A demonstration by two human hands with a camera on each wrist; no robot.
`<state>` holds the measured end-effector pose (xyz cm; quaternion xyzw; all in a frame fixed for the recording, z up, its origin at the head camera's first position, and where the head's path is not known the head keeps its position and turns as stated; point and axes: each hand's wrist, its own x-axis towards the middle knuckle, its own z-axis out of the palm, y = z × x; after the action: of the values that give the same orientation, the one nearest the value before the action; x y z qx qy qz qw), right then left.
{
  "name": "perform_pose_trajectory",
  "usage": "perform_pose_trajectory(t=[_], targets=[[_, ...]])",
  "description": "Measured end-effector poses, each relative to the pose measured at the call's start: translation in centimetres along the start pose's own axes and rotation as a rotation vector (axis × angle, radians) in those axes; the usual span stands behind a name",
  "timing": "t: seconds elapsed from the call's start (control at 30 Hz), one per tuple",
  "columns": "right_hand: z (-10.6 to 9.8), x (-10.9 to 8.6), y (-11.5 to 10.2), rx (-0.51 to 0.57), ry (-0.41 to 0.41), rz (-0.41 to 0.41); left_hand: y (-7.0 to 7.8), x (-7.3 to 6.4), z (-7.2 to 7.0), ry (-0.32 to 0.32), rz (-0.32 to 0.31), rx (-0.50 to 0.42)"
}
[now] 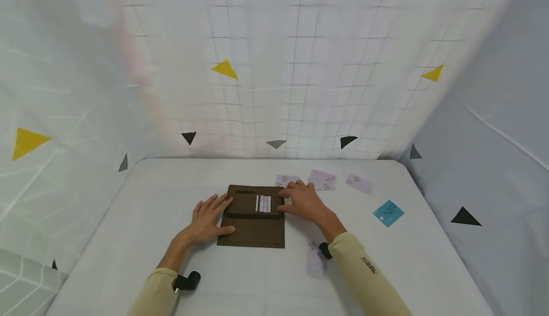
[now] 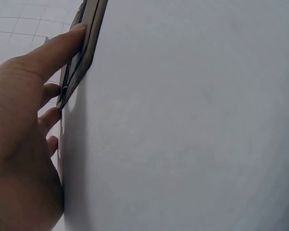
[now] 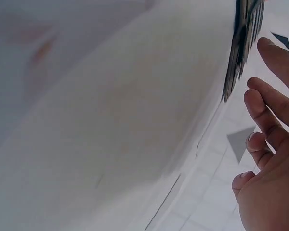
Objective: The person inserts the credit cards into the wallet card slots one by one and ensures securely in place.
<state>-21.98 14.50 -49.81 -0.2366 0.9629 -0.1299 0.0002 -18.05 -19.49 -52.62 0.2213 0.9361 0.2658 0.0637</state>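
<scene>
Brown wallet [image 1: 240, 235]: unfolded on the table near the middle; taken below as the centre of the dial.
Left hand [image 1: 205, 224]: at nine o'clock, fingers spread, thumb resting on the lower half; steadying rather than grasping, by the look of it.
Right hand [image 1: 303, 200]: between two and three o'clock, fingers loosely bent at the edge, apart from the thumb; nothing seen gripped in the right wrist view.
Slotted cards [image 1: 263, 204]: staggered in the upper half, toward one o'clock.
Loose cards: near floral card [image 1: 285, 179] between one and two, partly behind the knuckles; middle floral card [image 1: 322, 180] at two; outer floral card [image 1: 360, 183] farther off, past two; lower floral card [image 1: 315, 263] at four, beside the right sleeve [image 1: 364, 273].
Teal card [image 1: 388, 213]: at three o'clock, well apart.
Wallet risk: likely to skid or buckle under a push from three o'clock, through too light a brace at nine.
Card risk: possible sweeping aside of the lower floral card, through a low sleeve.
Table [image 1: 257, 287]: white, smooth-looking, rounded at the far corners.
Room: white sheeting [image 1: 266, 116] around, grid-lined at twelve; yellow triangles [image 1: 225, 69] and black triangles [image 1: 466, 217] scattered about.
</scene>
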Motion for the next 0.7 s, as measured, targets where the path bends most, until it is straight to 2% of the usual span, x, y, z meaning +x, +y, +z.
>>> perform_pose_trajectory(t=[0.37,0.7], targets=[[-1.2,-3.0,3.6,0.023,0.054,0.088,-0.1,-0.1,0.1,0.008,0.002,-0.004],[-1.6,-4.0,5.8,0.023,0.044,0.159,-0.2,-0.1,0.2,0.01,0.007,-0.003]])
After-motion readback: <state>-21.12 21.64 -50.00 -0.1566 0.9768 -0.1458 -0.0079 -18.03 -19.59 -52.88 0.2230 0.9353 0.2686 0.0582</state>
